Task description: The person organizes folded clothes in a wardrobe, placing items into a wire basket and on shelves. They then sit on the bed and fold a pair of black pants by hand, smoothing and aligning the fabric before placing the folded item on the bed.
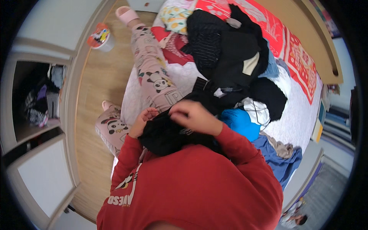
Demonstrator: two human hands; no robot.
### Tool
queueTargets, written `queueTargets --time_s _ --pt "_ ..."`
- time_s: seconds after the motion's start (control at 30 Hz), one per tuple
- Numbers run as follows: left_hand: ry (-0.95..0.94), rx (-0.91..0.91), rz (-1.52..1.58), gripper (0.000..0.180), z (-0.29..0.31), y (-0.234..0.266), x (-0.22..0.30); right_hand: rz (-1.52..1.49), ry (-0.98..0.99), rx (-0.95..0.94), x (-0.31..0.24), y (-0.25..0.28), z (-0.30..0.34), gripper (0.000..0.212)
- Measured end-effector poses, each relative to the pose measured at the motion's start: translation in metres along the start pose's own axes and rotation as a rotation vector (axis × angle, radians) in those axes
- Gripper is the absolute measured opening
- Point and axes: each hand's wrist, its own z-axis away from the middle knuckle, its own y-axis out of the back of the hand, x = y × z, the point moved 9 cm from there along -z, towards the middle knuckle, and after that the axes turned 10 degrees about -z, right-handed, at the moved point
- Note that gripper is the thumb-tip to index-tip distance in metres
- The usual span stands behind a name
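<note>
On the bed (289, 134), a spread heap of mostly dark clothes (241, 48) lies ahead of the seated person, while one black garment (163, 134) rests bunched across the lap. Over it the left hand (142, 122) curls at its left edge and the right hand (195, 115) bends above its upper part, near each other but apart; whether either pinches the cloth, I cannot tell. The step looks like sorting out this garment, and the next move probably calls for gripping an edge and spreading it flat.

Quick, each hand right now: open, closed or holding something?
Left hand: fingers curled beside the black garment; can't tell if gripping.
Right hand: fingers bent over it; can't tell if gripping.
</note>
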Motion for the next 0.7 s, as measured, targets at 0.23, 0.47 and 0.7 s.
queueTargets --time_s 0.23,0.47,0.7 --pt "-0.229 -0.175 0.19 0.034 0.034 -0.008 -0.002 0.283 -0.223 0.001 0.061 0.014 0.006 0.049" --pt "-0.146 -0.1 -0.311 0.042 0.054 -0.027 0.018 -0.042 -0.144 0.038 0.0 0.007 -0.028 0.028" --pt "-0.413 0.076 -0.418 0.051 0.113 0.0 0.103 0.019 0.36 0.109 -0.132 -0.036 -0.087 0.033"
